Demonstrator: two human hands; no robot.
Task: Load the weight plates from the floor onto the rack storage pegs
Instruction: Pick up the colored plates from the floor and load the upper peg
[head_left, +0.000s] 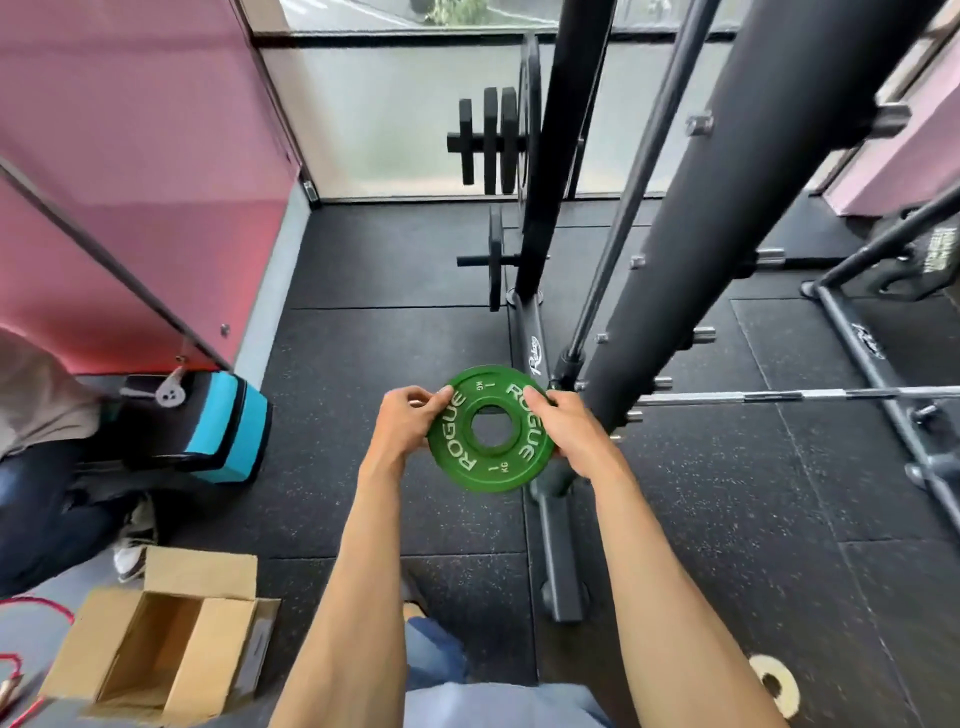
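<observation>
the small green plate (485, 473) is up in the air in front of the person, over the black floor (363, 312) and just beside the big rack post (691, 234). the left grip (402, 423) pinches its left edge and the right grip (571, 431) pinches its right edge. it says 1 kg, so it should be light. it looks hard and smooth, so holding the rim tight seems best.

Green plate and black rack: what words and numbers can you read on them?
"ROGUE": white letters, twice on the green weight plate.
"1 KG": twice on that same plate.
Script logo on the rack base bar: likely "Rogue", too blurred to be sure.
Script logo on the right floor bar: too blurred to read.
</observation>
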